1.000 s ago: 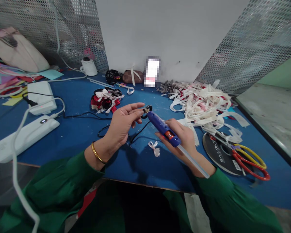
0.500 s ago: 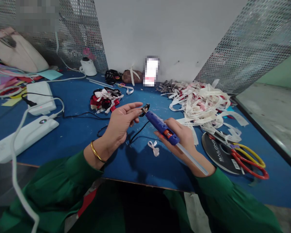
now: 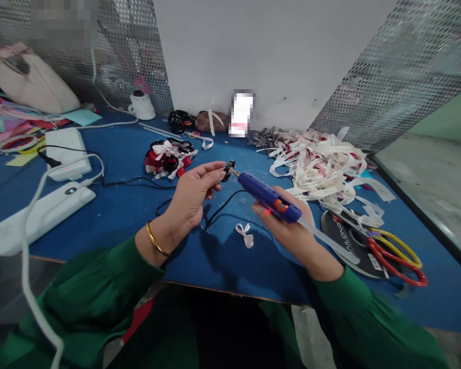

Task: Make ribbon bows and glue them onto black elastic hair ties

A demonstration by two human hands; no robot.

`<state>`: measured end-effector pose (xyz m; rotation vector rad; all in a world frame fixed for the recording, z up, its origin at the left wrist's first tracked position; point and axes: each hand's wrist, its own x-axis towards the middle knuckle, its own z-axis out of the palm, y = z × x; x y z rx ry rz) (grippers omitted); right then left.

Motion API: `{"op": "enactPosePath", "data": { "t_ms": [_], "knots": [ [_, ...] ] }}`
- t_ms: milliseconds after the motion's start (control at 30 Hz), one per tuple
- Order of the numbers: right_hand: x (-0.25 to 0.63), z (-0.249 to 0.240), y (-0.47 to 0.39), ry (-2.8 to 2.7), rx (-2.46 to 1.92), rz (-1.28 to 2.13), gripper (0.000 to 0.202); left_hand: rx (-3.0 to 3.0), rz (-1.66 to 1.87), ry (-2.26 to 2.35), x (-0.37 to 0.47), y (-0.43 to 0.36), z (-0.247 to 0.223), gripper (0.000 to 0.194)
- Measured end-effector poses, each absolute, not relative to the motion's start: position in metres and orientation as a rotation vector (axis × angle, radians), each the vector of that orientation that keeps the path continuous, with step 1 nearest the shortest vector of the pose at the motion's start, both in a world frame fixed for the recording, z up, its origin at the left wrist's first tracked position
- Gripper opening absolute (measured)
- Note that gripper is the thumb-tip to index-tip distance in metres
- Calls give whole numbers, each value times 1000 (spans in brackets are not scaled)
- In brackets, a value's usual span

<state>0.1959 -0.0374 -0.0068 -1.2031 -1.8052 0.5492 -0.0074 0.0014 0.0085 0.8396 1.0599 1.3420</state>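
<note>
Black piece: centre of frame, raised above the table point(image 3: 123, 225); work on it looks unfinished. Whether any glue sits on it, too small to tell.
Left hand point(image 3: 192, 195): thumb and forefinger pinch the black piece point(image 3: 228, 171), other fingers curled below.
Glue gun point(image 3: 267, 196): nozzle just beside the piece, contact unclear; stick loaded at the back.
Right hand point(image 3: 290, 233): fingers wrapped round the gun's handle.
White bow point(image 3: 245, 236): already tied, lies loose below centre, joined to nothing.
Bow pile point(image 3: 165, 158): left of centre; probably finished pieces.
Ribbons point(image 3: 322, 161): heaped right of centre, plenty apparently unused.
</note>
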Motion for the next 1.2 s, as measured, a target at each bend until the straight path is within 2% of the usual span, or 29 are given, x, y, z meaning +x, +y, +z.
{"op": "enactPosePath", "data": {
  "t_ms": [233, 533, 1200],
  "knots": [
    [193, -6, -34, -1502, -1099, 1101, 34, 813, 1325, 1035, -7, 1, 8, 26],
    [193, -7, -30, -1125, -896, 1534, 29, 854, 1331, 1027, -5, 1, 7, 27],
    [194, -8, -27, -1096, -912, 1618, 31, 922, 1359, 1044, -3, 0, 3, 24]
  ]
}}
